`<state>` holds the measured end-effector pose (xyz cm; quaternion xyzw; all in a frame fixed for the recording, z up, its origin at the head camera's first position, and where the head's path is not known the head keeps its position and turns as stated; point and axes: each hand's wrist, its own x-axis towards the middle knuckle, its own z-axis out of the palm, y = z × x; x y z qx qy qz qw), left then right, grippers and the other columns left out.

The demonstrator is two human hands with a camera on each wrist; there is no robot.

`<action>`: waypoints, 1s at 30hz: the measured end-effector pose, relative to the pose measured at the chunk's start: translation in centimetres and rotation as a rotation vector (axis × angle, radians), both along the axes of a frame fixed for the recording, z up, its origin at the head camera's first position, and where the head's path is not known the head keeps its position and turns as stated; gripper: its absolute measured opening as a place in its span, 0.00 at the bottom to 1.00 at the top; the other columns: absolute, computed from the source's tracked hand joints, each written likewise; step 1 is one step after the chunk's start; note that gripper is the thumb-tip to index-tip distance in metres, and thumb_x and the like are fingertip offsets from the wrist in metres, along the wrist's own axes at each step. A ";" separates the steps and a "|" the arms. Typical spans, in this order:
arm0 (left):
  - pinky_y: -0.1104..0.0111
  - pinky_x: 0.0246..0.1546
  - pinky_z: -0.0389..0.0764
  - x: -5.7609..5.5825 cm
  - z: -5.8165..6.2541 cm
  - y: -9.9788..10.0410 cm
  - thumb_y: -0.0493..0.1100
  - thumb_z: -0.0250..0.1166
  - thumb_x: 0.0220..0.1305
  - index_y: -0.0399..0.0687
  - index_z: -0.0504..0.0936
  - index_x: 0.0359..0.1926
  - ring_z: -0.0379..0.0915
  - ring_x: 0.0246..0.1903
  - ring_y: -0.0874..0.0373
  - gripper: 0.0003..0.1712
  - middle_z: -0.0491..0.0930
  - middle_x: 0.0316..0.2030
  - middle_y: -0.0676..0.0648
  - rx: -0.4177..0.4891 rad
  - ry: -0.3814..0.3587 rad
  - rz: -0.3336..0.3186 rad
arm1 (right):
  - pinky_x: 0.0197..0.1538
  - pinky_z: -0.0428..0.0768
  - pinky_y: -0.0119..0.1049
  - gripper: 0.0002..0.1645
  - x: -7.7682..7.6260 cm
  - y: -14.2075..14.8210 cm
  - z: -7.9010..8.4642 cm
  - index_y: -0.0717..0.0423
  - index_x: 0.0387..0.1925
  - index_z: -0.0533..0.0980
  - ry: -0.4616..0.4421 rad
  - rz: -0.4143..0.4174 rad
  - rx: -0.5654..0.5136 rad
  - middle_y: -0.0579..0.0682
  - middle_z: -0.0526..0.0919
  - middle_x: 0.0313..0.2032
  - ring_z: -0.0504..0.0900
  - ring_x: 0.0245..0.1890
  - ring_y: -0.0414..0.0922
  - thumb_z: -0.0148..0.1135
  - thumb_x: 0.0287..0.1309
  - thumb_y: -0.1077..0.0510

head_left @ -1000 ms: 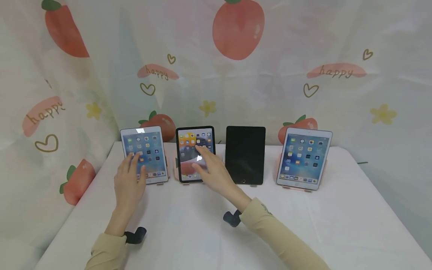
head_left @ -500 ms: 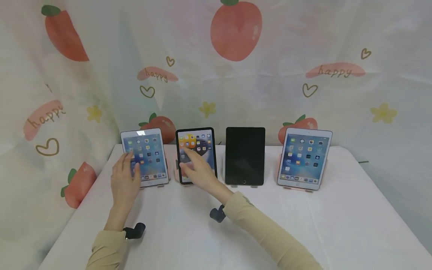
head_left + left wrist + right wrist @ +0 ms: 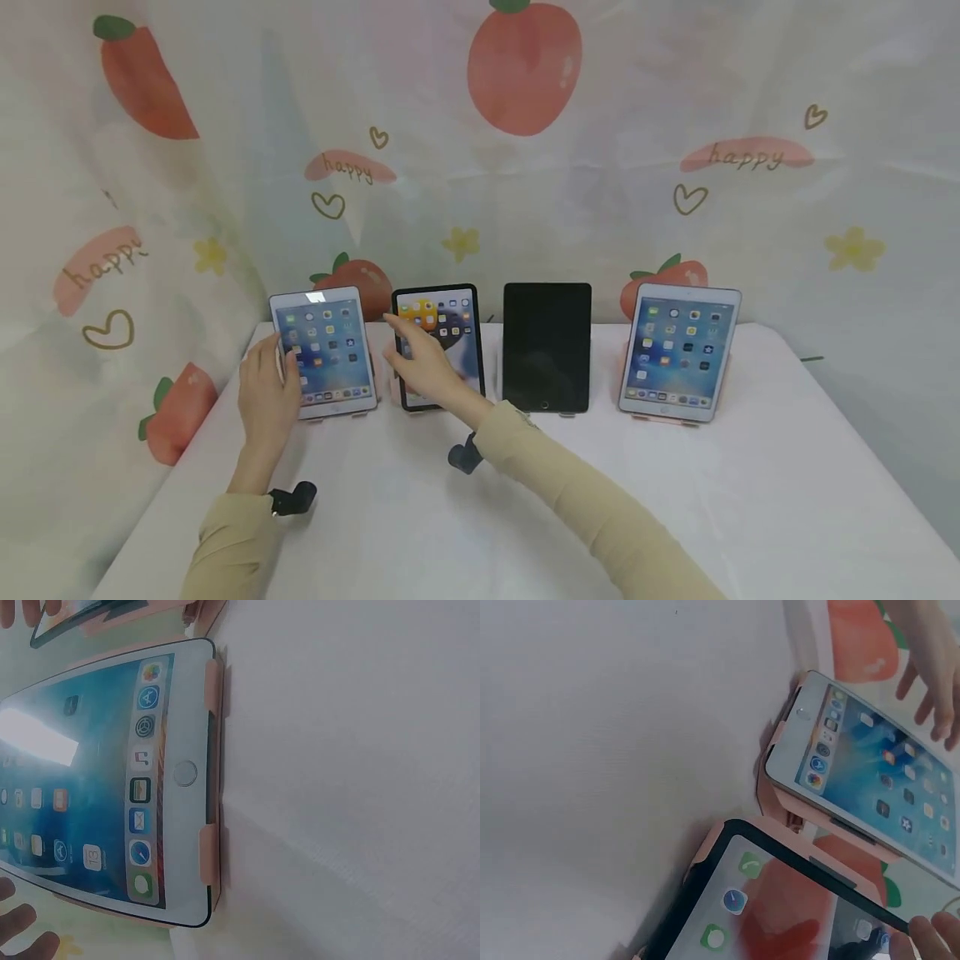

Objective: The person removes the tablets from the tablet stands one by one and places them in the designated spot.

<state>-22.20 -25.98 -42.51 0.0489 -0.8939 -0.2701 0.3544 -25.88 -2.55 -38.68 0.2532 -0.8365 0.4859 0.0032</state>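
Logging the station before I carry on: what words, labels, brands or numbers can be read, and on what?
"happy": curtain, back, left of centre.
"happy": curtain, back, right.
"happy": curtain, left side, last letter creased.
"13": calendar icon on the leftmost tablet.
Too small or blurred: captions and status bars on the three lit tablets.
Brands: none readable.

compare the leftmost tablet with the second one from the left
Frame: the leftmost tablet has a white one, the second tablet a black one.
Wallpaper: the leftmost tablet's is blue, the second tablet's has orange, dark and pale patches.
In the head view, the left hand overlaps the leftmost tablet's edge; the right hand covers part of the second tablet.
Both have lit screens and lean on pink stands.
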 end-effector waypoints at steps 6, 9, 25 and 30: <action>0.39 0.56 0.68 -0.8 0.6 -0.4 0.43 0.50 0.72 0.37 0.67 0.64 0.63 0.61 0.35 0.24 0.69 0.62 0.33 0.053 -0.021 0.015 | 0.66 0.72 0.46 0.33 -1.1 -1.1 0.3 0.47 0.71 0.59 -0.038 -0.001 -0.019 0.51 0.68 0.68 0.69 0.67 0.48 0.53 0.67 0.59; 0.40 0.55 0.69 -1.3 1.0 -0.6 0.45 0.49 0.72 0.37 0.67 0.65 0.65 0.60 0.36 0.25 0.68 0.61 0.32 0.104 -0.047 0.015 | 0.64 0.74 0.44 0.32 -1.7 -1.8 0.8 0.47 0.71 0.59 -0.050 -0.001 -0.017 0.51 0.69 0.67 0.70 0.66 0.48 0.52 0.68 0.59; 0.46 0.52 0.75 -3.6 1.8 -2.1 0.38 0.51 0.71 0.34 0.68 0.62 0.72 0.53 0.37 0.22 0.71 0.57 0.32 0.359 0.016 -0.051 | 0.57 0.79 0.40 0.32 -3.9 -4.9 2.8 0.49 0.70 0.60 -0.123 -0.062 -0.066 0.53 0.73 0.62 0.76 0.58 0.48 0.54 0.67 0.62; 0.53 0.50 0.74 -4.4 1.8 -2.5 0.35 0.51 0.70 0.33 0.70 0.61 0.73 0.50 0.37 0.21 0.73 0.55 0.32 0.393 0.036 -0.059 | 0.49 0.81 0.36 0.32 -4.1 -5.4 2.6 0.49 0.69 0.60 -0.150 -0.073 -0.087 0.54 0.75 0.58 0.78 0.51 0.47 0.54 0.66 0.62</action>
